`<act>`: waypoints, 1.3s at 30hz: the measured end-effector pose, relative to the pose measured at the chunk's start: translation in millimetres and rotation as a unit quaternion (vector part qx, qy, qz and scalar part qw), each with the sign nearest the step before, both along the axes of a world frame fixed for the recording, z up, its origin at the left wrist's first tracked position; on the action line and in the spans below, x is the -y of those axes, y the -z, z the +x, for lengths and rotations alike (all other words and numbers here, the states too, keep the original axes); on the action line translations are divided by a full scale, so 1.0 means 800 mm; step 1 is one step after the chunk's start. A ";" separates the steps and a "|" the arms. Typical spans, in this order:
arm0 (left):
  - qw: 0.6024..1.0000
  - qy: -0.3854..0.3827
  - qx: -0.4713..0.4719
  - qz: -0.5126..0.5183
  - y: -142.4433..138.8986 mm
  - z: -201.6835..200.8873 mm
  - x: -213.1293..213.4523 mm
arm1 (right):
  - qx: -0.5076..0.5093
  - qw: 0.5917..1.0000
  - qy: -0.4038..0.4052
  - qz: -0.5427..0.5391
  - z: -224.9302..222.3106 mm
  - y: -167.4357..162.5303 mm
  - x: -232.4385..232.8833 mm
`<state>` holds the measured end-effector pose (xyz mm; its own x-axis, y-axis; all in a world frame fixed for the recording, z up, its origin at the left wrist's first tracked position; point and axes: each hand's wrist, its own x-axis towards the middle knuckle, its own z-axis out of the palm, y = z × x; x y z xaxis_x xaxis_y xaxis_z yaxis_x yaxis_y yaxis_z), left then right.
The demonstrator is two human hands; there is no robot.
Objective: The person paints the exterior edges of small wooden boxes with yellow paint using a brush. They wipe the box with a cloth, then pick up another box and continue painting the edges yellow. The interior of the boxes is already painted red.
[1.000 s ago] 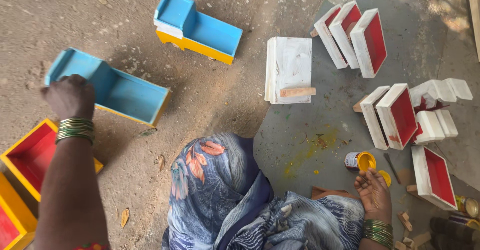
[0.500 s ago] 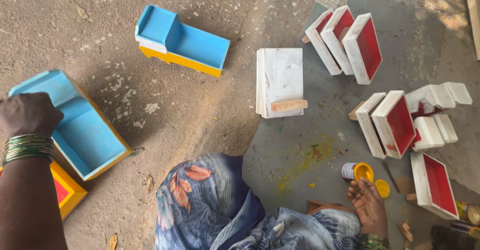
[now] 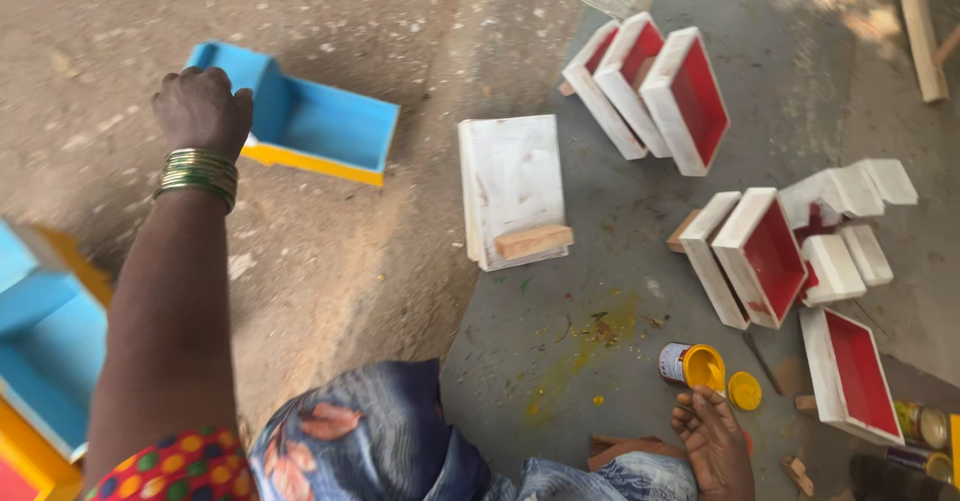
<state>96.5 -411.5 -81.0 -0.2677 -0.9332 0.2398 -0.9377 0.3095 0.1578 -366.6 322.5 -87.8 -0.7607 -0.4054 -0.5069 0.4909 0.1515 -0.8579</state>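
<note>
We reach our left hand (image 3: pixel 203 109) onto the rim of the blue box (image 3: pixel 300 126) on the floor, its outside edge yellow; the fingers curl over the rim, though whether that grip has closed we cannot tell. Left of this box, another blue box (image 3: pixel 45 346) lies near. Right of it stand a white board (image 3: pixel 512 186) and white boxes painted red inside (image 3: pixel 690 101), apparently finished; several white pieces (image 3: pixel 850 211) look unpainted. Farther right, our right hand (image 3: pixel 715 441) rests loosely open beside the open can of yellow paint (image 3: pixel 690 365) and its yellow lid (image 3: pixel 744 390).
</note>
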 end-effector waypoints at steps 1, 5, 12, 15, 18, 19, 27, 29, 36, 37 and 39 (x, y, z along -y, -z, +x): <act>0.998 -0.010 0.025 -0.065 0.009 -0.013 0.009 | -0.001 1.000 0.008 -0.007 0.004 -0.001 -0.007; 0.994 -0.028 0.051 -0.097 0.035 -0.027 0.032 | 0.002 0.999 0.031 -0.016 0.015 0.003 -0.015; 0.995 0.017 0.086 -0.042 0.027 -0.028 0.018 | 0.026 1.000 0.017 -0.002 0.006 0.010 -0.002; 0.986 0.003 0.158 -0.049 0.009 -0.011 0.018 | 0.015 1.000 0.018 -0.003 0.005 0.011 -0.009; 0.975 0.014 0.219 0.028 -0.006 0.029 0.030 | 0.021 1.000 0.020 -0.002 0.003 0.014 -0.013; 0.973 0.013 0.230 0.005 -0.007 0.044 0.032 | 0.025 0.999 0.021 -0.010 0.003 0.016 -0.013; 0.968 -0.041 0.214 -0.128 0.007 0.095 0.006 | 0.055 0.998 0.004 -0.031 0.000 0.016 0.016; 0.991 0.007 0.096 -0.095 0.004 0.079 -0.021 | 0.039 0.999 -0.015 -0.033 0.010 0.013 0.021; 0.980 0.199 0.000 0.005 -0.041 -0.009 -0.188 | -0.004 0.999 -0.034 -0.028 0.066 0.002 0.061; 0.973 0.228 0.015 0.017 -0.046 -0.019 -0.218 | -0.009 0.998 -0.048 -0.041 0.073 -0.001 0.067; 0.953 0.296 0.032 0.059 -0.059 -0.037 -0.265 | -0.094 0.991 -0.080 0.053 0.086 -0.015 0.081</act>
